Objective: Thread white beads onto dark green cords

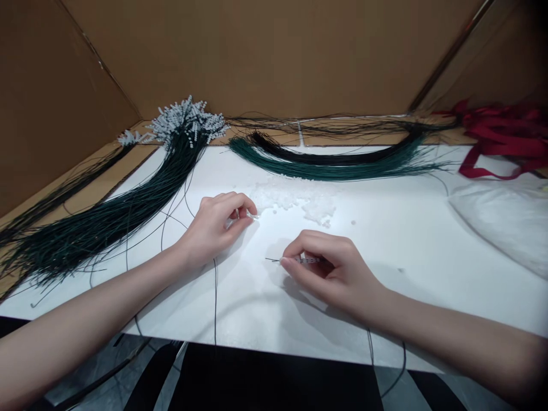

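White beads [299, 200] lie heaped in a loose pile mid-table, and the left hand [218, 225] is right at its near-left edge, thumb and forefinger pinched together on what looks like a single bead, too small to be sure. Over to the right hand [329, 268]: it's closed in a fine pinch on a thin dark wire [274, 260], whose free tip pokes out leftward past the fingertips, with a short run of pale beads already strung just inside the grip. That wire tip lies roughly level, long axis running left to right, and it points towards the left hand, which sits up and to the left of it, near but apart. So the pile is nearer the left hand; the wire end belongs to the right. Both hands rest on the white table [406, 240]. Off to the far left a finished bundle [128, 211] of green stems fans out, bead tips at the back; a plain green bundle [334, 162] curves behind the pile
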The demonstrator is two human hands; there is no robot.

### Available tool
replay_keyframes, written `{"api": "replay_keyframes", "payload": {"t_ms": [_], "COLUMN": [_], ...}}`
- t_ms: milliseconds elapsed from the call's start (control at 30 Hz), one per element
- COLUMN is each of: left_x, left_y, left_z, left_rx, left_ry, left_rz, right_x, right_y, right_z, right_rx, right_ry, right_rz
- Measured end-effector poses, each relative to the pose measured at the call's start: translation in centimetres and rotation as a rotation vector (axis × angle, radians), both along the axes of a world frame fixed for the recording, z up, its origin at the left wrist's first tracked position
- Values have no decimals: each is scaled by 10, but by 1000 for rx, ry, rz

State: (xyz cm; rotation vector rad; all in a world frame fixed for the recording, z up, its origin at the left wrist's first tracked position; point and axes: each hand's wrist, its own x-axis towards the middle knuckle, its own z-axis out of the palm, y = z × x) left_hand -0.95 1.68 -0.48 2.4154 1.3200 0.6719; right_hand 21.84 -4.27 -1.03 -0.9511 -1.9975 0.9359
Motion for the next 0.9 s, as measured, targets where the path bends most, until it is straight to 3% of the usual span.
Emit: {"api": "replay_keyframes", "payload": {"t_ms": [267, 500, 733, 900], "left_x": [0, 5, 12, 13], "left_y": [-1, -12, -20, -22], "left_z": [-3, -1, -1, 0], "left_rx": [7, 29, -281, -434], "left_ry": [-46, -277, -595, -735], "left_rz": [-20, -68, -255, -309], "right_x": [0, 0, 1, 1], "right_y": [-1, 0, 0, 0], "right_z": [1, 0, 1, -1], "right_rx": [-2, -2, 2, -9], "right_ry": [-11, 0, 18, 40], "right_rz": [0, 3, -25, -43]}}
